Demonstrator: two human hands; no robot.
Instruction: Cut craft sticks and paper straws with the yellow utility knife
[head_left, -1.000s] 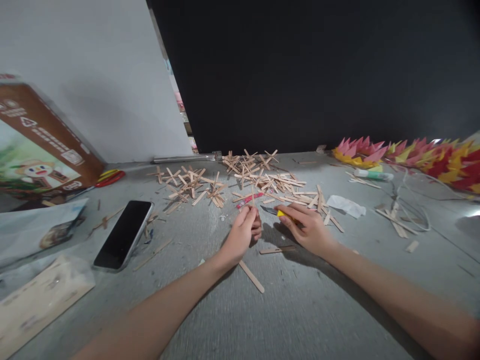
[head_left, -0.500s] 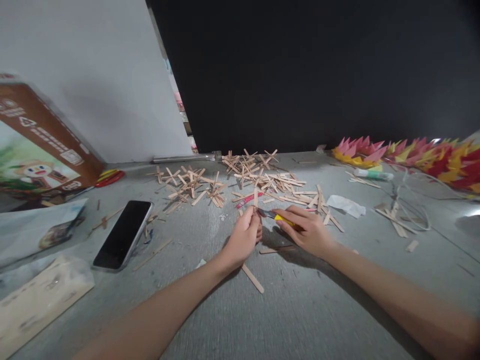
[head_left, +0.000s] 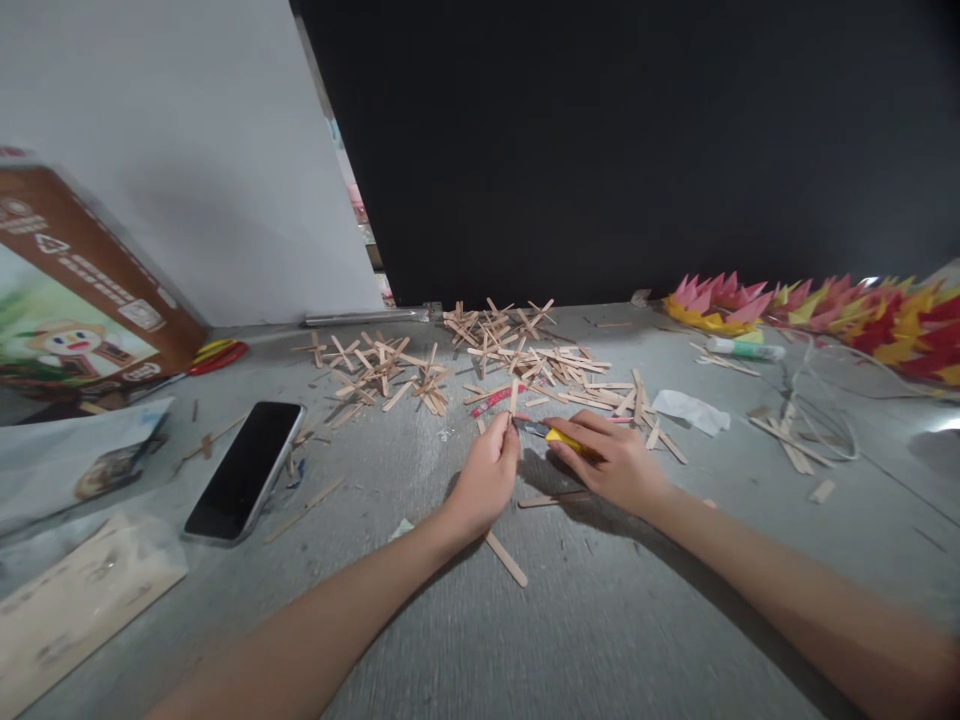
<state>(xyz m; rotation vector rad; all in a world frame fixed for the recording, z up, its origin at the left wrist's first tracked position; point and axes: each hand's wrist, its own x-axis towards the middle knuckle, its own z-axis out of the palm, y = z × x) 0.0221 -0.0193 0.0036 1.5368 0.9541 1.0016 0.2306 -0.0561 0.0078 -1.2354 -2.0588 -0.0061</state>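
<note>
Two hands meet mid-table (head_left: 600, 620). At our 10 o'clock leans a printed box (head_left: 67, 290). A dark phone (head_left: 244, 468) lies face up at 9 o'clock of the hands, well apart from them. Heaps of stick crosses (head_left: 382, 370) sit at 11 to 12 o'clock.

Our left hand (head_left: 484, 478) is closed in a pinch on a thin wooden stick (head_left: 514, 398). The stick stands near upright and pokes out of the fingertips at the hand's 1 o'clock. Its lower end is hidden in the grip.

Just at 3 o'clock of the stick is a yellow knife (head_left: 559, 436). The grey blade points toward 9 o'clock at the stick's lower part. We cannot tell whether it touches or sits just beside. Our right hand (head_left: 611, 462) grasps the knife, fingers wrapped over the yellow body, with the heel low near the table.

We judge the stick light, stiff and smooth. It looks brittle across the grain, so it probably snaps or skids under side pressure. The best hold seems low, near where the blade meets it, fingertips on the flat faces and clear of the edge.

One loose stick (head_left: 506, 558) lies at 6 o'clock of the left hand. Paper flowers (head_left: 825, 310) sit at our 2 o'clock, well apart.
</note>
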